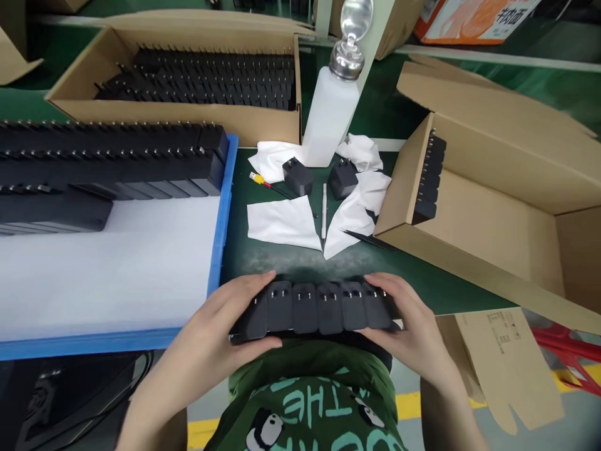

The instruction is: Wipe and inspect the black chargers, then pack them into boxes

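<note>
Nearest, at the bench edge: a row of six black chargers [317, 308] pressed side by side, prong faces up, held just over the near edge of the green bench [263, 257]. Left hand [220, 326] clamps the left end, thumb under the front, fingers over the far side; right hand [406, 319] does the same at the right end. Both grips squeeze inward, probably so the loose units stay together as one bar. Below them a green shirt [310, 407], print partly readable: "THE".

Left: blue tray [220, 232] lined with white foam, rows of the same chargers packed along its far side, near half bare foam. Mid bench: white wipes [284, 222], two single chargers [298, 176], one beside each side of a white dispenser bottle [331, 113] with a metal pump top, a thin white pen-like tool [323, 210], a yellow-and-red-tipped stick [258, 179], dark tweezers [364, 237].

Right: open carton [493, 188] on its side, a short stack of chargers against its left wall. A card sheet [509, 363] hangs near right, small print too small to read. Far left: a carton [178, 113] full of chargers in rows. Far right: orange box [474, 19] with Chinese characters, unreadable here
</note>
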A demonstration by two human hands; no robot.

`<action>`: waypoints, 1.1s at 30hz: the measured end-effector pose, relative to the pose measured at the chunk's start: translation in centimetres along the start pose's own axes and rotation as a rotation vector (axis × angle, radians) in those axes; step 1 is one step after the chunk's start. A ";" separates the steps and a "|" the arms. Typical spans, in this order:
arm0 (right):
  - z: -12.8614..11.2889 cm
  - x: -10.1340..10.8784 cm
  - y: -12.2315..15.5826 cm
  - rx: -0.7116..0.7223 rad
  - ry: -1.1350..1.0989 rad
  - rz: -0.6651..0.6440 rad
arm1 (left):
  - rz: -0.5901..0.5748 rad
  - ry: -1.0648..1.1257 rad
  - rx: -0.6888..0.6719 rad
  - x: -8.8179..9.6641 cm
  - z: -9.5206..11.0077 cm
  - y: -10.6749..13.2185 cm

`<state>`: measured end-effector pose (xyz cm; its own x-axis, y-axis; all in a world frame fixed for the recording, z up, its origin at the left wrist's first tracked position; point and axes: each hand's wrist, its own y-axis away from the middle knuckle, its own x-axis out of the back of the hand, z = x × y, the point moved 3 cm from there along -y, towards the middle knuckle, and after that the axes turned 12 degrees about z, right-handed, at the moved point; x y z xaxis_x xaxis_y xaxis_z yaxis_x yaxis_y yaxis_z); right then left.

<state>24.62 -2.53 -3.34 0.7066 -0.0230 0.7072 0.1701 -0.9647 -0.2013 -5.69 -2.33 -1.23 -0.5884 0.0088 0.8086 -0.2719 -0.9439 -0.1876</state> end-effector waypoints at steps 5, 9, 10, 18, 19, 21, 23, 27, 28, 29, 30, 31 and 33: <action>-0.8 2.9 -1.9 0.057 -0.103 0.020 | -0.046 0.060 -0.049 -0.9 0.1 -1.2; -3.0 4.6 -6.4 0.276 0.052 0.140 | -0.071 0.101 -0.012 -1.0 -0.2 -1.3; -3.6 4.1 -7.8 0.362 0.142 0.081 | -0.078 0.102 -0.005 -1.0 -0.2 -1.2; -5.3 -2.5 -16.2 0.344 0.482 -0.249 | -0.091 0.122 0.031 -0.8 -0.6 -0.5; -5.5 -3.4 -16.5 0.344 0.449 -0.273 | -0.091 0.131 0.034 -0.8 -0.6 -0.5; -5.8 -5.2 -16.8 0.331 0.373 -0.317 | -0.094 0.149 0.037 -0.9 -0.6 -0.5; -6.0 -6.5 -17.0 0.292 0.289 -0.336 | -0.095 0.168 0.040 -0.8 -0.6 -0.5; -6.1 -6.8 -17.7 0.151 0.038 -0.338 | -0.086 0.209 0.028 -0.7 -0.5 -0.7; -6.2 -6.3 -18.0 0.109 -0.046 -0.345 | -0.080 0.214 0.022 -0.7 -0.5 -0.7; -6.3 -5.6 -18.2 0.066 -0.133 -0.352 | -0.075 0.215 0.017 -0.6 -0.4 -0.7; -6.4 -4.8 -18.4 0.024 -0.220 -0.359 | -0.072 0.212 0.012 -0.7 -0.5 -0.7; -6.6 -3.9 -18.5 -0.015 -0.299 -0.362 | -0.069 0.204 0.007 -0.7 -0.5 -0.6; -7.0 -2.3 -18.6 -0.085 -0.418 -0.350 | -0.064 0.180 -0.002 -0.9 -0.6 -0.4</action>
<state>15.06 13.66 3.52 0.8336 0.3921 0.3892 0.3998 -0.9143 0.0647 -5.53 -1.74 -2.20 -0.6967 0.1282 0.7058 -0.3146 -0.9389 -0.1399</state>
